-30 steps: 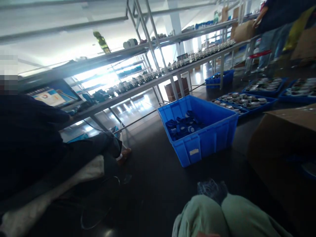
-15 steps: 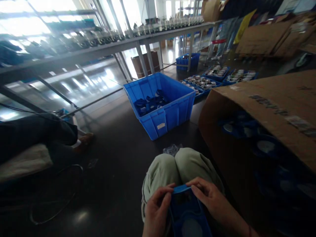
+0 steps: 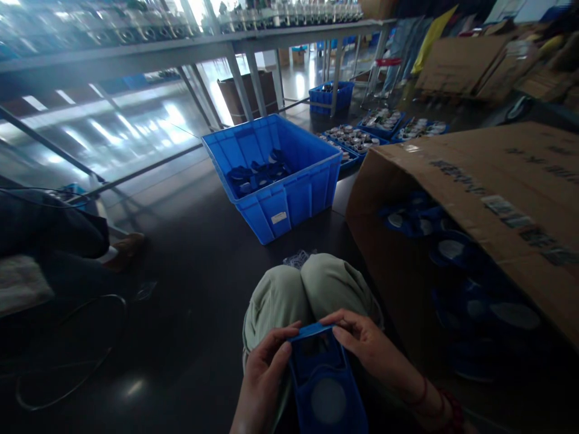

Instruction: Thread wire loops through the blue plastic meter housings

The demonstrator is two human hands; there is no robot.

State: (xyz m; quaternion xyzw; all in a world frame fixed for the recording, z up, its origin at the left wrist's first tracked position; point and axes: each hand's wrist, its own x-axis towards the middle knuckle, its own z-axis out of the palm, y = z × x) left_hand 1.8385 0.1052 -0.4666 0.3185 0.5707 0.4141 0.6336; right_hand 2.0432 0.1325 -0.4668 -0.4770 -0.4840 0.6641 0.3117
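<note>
Blue plastic fills my view low down: a flat blue casing (image 3: 325, 383) with a dark window near its top and a pale round patch lower on it, held over my knees (image 3: 307, 289) in green trousers. My left hand (image 3: 260, 386) is closed on the casing's left edge, thumb pressed near the top corner. My right hand (image 3: 368, 346) grips the top right corner, fingers curled over the rim. To my right a cardboard box (image 3: 474, 181) lies on its side, with more blue pieces (image 3: 447, 253) inside it. Ahead on the dark floor (image 3: 199, 283) stands 1 blue crate (image 3: 280, 181) holding blue parts. Beyond it are shallow trays (image 3: 357, 140) of small round items, under a long metal bench (image 3: 226, 48). Another person's leg (image 3: 67, 241) shows at the left.
</note>
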